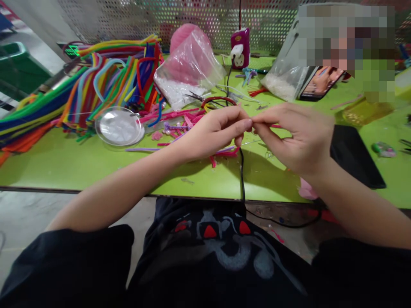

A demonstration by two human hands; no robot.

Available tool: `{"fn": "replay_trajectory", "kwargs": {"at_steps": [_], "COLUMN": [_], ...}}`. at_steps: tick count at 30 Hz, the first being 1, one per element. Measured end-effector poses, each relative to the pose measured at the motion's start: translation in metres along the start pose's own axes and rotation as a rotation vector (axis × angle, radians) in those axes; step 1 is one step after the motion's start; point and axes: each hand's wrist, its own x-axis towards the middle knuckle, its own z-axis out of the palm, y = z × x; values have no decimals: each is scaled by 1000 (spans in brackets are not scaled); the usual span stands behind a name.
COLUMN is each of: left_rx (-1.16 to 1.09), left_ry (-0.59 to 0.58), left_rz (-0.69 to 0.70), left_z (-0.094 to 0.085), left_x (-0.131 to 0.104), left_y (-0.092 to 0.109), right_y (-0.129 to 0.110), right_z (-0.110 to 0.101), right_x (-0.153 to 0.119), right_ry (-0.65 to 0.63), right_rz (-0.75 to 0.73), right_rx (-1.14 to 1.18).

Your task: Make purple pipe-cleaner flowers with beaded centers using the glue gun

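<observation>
My left hand and my right hand meet fingertip to fingertip above the green table. Both are closed in a pinch, and whatever lies between the fingertips is too small to make out. A thin pale strand shows just below the fingertips. Under and beside my left hand lie pink fuzzy stems, a purple stem and scissors with a red and yellow handle.
Bundles of coloured fuzzy stems and a round clear dish are at left. Behind stand a plastic bag, a purple power socket and a phone. A black tablet-like slab lies right; a black cable crosses the front edge.
</observation>
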Motion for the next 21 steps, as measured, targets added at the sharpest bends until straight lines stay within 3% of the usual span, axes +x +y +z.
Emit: {"fn": "replay_trajectory", "kwargs": {"at_steps": [6,11,16,21], "left_rx": [-74,-14,66,153], "left_ry": [26,2,-13,55], "left_rz": [-29,33,37,50], "left_z": [-3,-8,-8,-3], "left_x": [3,5,4,5], "left_y": [-1,0,3,8], "right_y": [0,-4,-10,-12], "right_z": [1,1,-1,0], "right_x": [0,3,5,6], "right_ry": [-6,-11,-41,-27], "right_rz": [18,-49,79,24], "right_rx": [-92,-131,-106,-160]}}
